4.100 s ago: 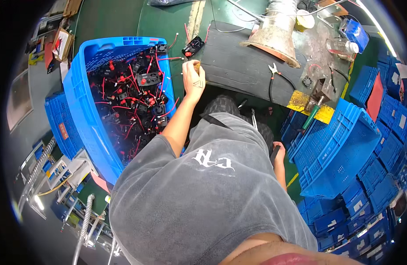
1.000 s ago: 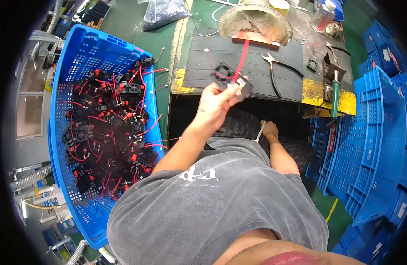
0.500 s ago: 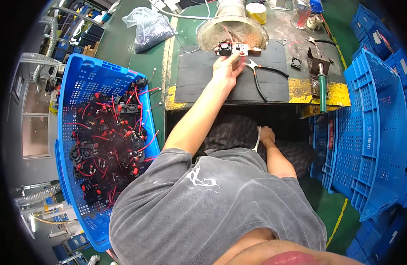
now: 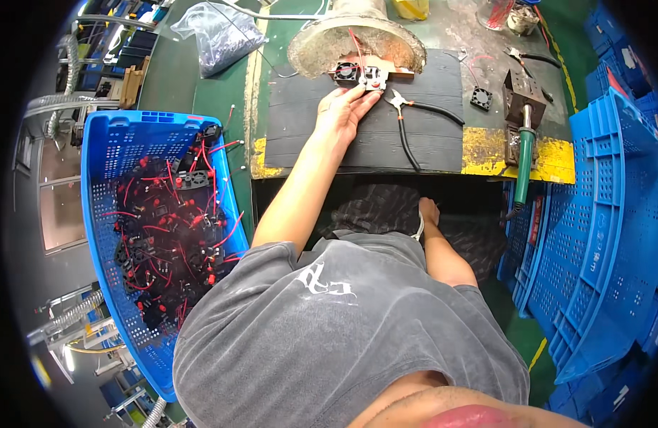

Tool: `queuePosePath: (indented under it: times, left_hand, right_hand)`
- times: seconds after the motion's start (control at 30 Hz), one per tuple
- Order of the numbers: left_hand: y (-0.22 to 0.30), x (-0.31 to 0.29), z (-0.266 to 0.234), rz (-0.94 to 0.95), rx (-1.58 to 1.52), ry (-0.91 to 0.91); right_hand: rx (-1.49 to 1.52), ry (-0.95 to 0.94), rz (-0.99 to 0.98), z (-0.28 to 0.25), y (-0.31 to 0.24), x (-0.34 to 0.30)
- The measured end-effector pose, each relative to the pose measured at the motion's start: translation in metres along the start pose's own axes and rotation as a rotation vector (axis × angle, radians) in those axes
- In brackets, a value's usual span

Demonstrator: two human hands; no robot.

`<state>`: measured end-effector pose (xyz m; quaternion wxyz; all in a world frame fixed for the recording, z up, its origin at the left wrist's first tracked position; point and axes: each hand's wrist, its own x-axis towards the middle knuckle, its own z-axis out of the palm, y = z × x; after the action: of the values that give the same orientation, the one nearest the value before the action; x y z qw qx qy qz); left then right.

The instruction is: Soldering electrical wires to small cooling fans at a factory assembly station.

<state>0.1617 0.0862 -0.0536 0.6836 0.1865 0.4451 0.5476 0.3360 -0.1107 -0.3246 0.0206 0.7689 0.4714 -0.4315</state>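
At the bench, my left hand (image 4: 338, 116) has its thumb and fingers closed on the lower edge of a small white part with a red button (image 4: 374, 80). Just left of that part is a small black fan (image 4: 347, 72) with a red wire rising from it. Both lie along a flat wood-coloured strip (image 4: 400, 73) beneath the mouth of a dusty extraction hood (image 4: 311, 53). Wire cutters (image 4: 407, 107) with black and orange handles lie jaws-up right of that hand. Below the bench edge, beside my leg, rests my right hand (image 4: 429, 211), its fingers mostly hidden.
A soldering iron (image 4: 524, 160) with a green handle sits in its metal stand. Nearby lie a loose fan (image 4: 481, 98) and more pliers (image 4: 532, 57). On the left, a blue crate (image 4: 93, 185) holds many wired fans; a plastic bag (image 4: 222, 43) lies behind. Blue crates (image 4: 593, 235) line the right.
The whole view has shifted slightly. My left hand has turned a little, and its fingers have slid from over the white part to its lower edge. The right hand stays by my leg.
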Motion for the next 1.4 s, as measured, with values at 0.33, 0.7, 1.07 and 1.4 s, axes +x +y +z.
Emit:
queuePosePath:
  times: [0.33,0.7,1.07,1.4]
  left_hand:
    - [-0.006,-0.007,0.005,0.089,0.226,0.029]
    - [0.026,0.0,-0.013,-0.198,0.516,-0.129]
    - [0.025,-0.002,-0.019,-0.359,0.271,-0.247]
    - [0.04,-0.018,-0.018,1.369,1.423,-0.282]
  right_hand:
    - [0.019,0.06,-0.055,0.117,0.074,0.089]
    - [0.639,0.088,0.295,0.059,0.05,0.039]
    - [-0.035,0.053,0.032,0.004,0.001,-0.003]
    - [-0.007,-0.027,-0.049,-0.003,0.021,0.005]
